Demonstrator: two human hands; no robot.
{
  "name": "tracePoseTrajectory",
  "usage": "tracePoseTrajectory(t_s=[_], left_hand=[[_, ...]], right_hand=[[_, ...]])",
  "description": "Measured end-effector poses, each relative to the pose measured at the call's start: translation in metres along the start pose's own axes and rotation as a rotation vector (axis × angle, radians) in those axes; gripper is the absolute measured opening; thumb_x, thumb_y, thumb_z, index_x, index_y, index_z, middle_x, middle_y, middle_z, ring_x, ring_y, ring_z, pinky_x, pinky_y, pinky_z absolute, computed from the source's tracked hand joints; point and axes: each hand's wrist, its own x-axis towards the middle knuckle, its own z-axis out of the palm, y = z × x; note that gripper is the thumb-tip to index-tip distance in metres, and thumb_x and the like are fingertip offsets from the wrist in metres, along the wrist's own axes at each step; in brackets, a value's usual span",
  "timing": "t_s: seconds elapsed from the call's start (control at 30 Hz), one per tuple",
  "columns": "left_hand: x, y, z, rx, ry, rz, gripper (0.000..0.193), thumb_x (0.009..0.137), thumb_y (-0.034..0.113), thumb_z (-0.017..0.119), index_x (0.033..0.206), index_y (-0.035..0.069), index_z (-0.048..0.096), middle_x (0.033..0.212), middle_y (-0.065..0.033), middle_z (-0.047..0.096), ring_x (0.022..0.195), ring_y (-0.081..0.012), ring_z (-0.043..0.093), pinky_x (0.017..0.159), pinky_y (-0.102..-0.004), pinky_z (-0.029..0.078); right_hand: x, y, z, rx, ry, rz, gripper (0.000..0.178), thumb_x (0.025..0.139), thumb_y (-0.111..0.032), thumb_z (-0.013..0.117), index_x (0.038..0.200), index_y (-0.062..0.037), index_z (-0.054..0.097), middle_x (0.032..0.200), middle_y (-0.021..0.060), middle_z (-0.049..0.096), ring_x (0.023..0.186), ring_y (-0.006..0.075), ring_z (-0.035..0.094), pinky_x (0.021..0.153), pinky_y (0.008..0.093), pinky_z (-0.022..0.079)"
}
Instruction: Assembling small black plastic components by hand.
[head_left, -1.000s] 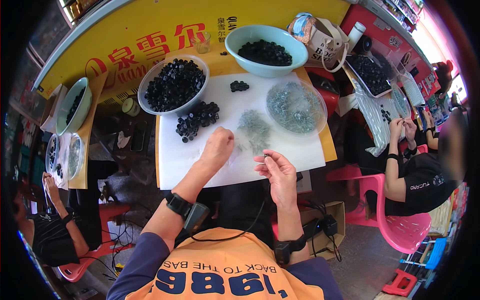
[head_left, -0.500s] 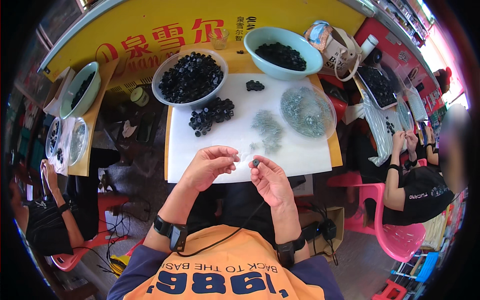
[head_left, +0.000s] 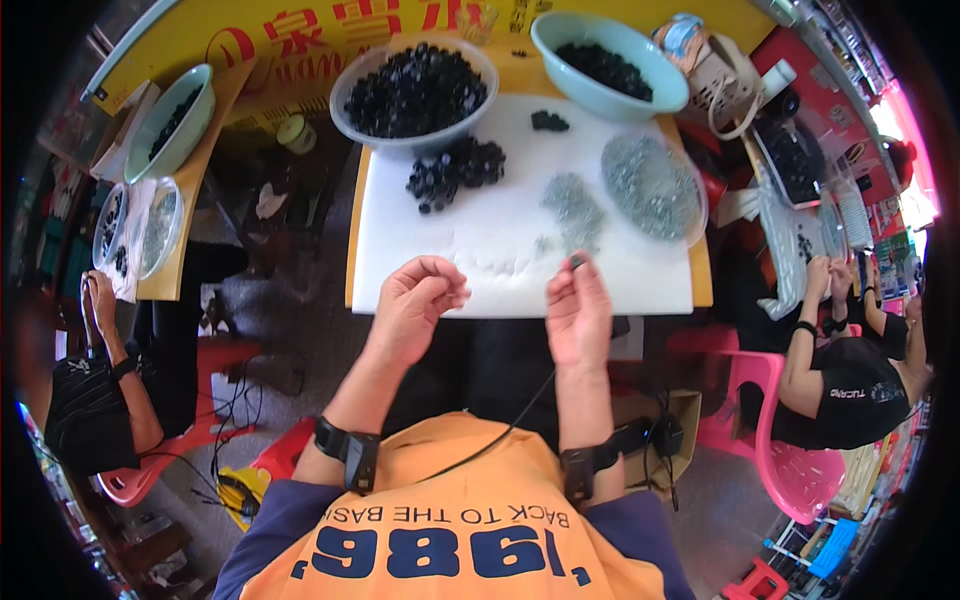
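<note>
A: Far left of the frame: a seated person in black (head_left: 85, 400) works at a side table bearing a green bowl (head_left: 168, 120) of dark pieces. What lies at upper centre?

B: A clear bowl (head_left: 412, 92) heaped with black parts, touching a loose pile of the same black parts (head_left: 455, 172) on the white board (head_left: 480, 250). Just below the board's near edge, left of centre, is your left hand (head_left: 420, 300).

A: Its grip?

B: Fingers curled toward the thumb, pinched together; whether anything sits between them cannot be told.

A: And right of centre?

B: Your right hand (head_left: 577, 312), fingertips raised, grasps a small dark part (head_left: 576, 261) over the board's lower edge. Above it lie a scatter of grey pieces (head_left: 572, 205) and a clear dish (head_left: 655, 185) of more grey pieces. At upper right stands a pale blue bowl (head_left: 610, 65) holding black parts.

A: Far right?

B: Another seated person (head_left: 850, 380) on a pink chair (head_left: 790, 470), both hands raised at a neighbouring table.
</note>
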Motion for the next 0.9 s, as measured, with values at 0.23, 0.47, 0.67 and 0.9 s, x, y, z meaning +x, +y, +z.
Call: tracePoseTrajectory(t_s=[0.23, 0.47, 0.67, 0.9], left_hand=[[-0.031, -0.018, -0.037, 1.164, -0.521, -0.206, 0.017, 0.079, 0.002, 0.063, 0.094, -0.002, 0.070, 0.090, -0.0107, 0.068, 0.083, -0.0189, 0.065, 0.074, -0.0297, 0.052], [-0.033, -0.071, -0.019, 1.758, -0.933, -0.294, 0.017, 0.078, 0.014, 0.066, 0.080, -0.002, 0.069, 0.081, -0.0194, 0.067, 0.087, -0.0358, 0.064, 0.079, -0.0439, 0.051], [-0.035, -0.085, -0.029, 1.855, -1.109, -0.134, 0.020, 0.068, 0.017, 0.070, 0.071, -0.002, 0.068, 0.072, -0.0176, 0.066, 0.080, -0.0340, 0.063, 0.076, -0.0418, 0.051], [-0.044, -0.108, -0.043, 2.002, -1.063, 0.081, 0.022, 0.064, 0.024, 0.074, 0.069, 0.003, 0.069, 0.076, -0.0130, 0.067, 0.087, -0.0304, 0.063, 0.080, -0.0402, 0.049]], right_hand=[[-0.015, -0.032, -0.015, -0.119, -0.133, 0.006, 0.024, 0.093, -0.006, 0.059, 0.115, 0.0027, 0.060, 0.098, 0.0114, 0.065, 0.079, 0.0133, 0.060, 0.075, 0.0249, 0.051], [-0.035, -0.008, -0.015, -0.155, -0.116, 0.107, 0.024, 0.092, -0.006, 0.060, 0.115, 0.0029, 0.061, 0.097, 0.0111, 0.066, 0.077, 0.0119, 0.060, 0.074, 0.0249, 0.049], [-0.038, -0.001, -0.006, -0.195, -0.168, 0.120, 0.023, 0.092, -0.006, 0.061, 0.113, 0.0028, 0.063, 0.092, 0.0083, 0.066, 0.079, 0.0117, 0.061, 0.074, 0.0249, 0.050], [-0.035, 0.000, -0.010, -0.187, -0.132, 0.164, 0.024, 0.092, -0.006, 0.061, 0.114, 0.0034, 0.062, 0.096, 0.0112, 0.066, 0.076, 0.0108, 0.059, 0.072, 0.0238, 0.050]])
